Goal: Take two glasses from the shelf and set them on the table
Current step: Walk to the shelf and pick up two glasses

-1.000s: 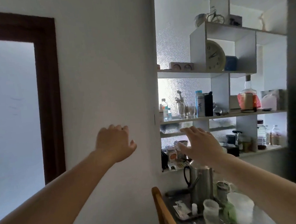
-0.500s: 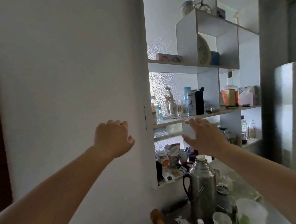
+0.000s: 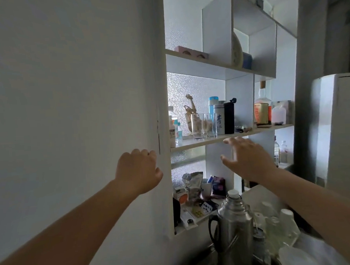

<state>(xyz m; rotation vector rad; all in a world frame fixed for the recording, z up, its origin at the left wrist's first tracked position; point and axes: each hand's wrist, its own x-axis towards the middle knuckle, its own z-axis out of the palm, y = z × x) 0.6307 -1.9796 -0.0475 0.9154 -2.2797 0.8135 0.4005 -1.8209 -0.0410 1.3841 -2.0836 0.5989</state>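
Observation:
Two clear drinking glasses stand side by side near the front of the middle shelf (image 3: pixel 193 145): the left glass (image 3: pixel 197 126) and the right glass (image 3: pixel 210 125). My right hand (image 3: pixel 245 158) is raised just below the shelf edge, a little right of the glasses, fingers spread and empty. My left hand (image 3: pixel 138 171) hovers in front of the white wall, left of the shelf unit, fingers loosely curled and holding nothing. Neither hand touches a glass.
Flasks and bottles (image 3: pixel 222 119) crowd the shelf right behind the glasses, and a figurine (image 3: pixel 190 111) stands behind them. A steel thermos (image 3: pixel 233 225) and plastic cups (image 3: pixel 286 219) stand on the table below. A white fridge (image 3: pixel 340 134) is at the right.
The view has closed in on the shelf and shifted right. Both hands have risen towards the middle shelf; the right hand is now just under its edge.

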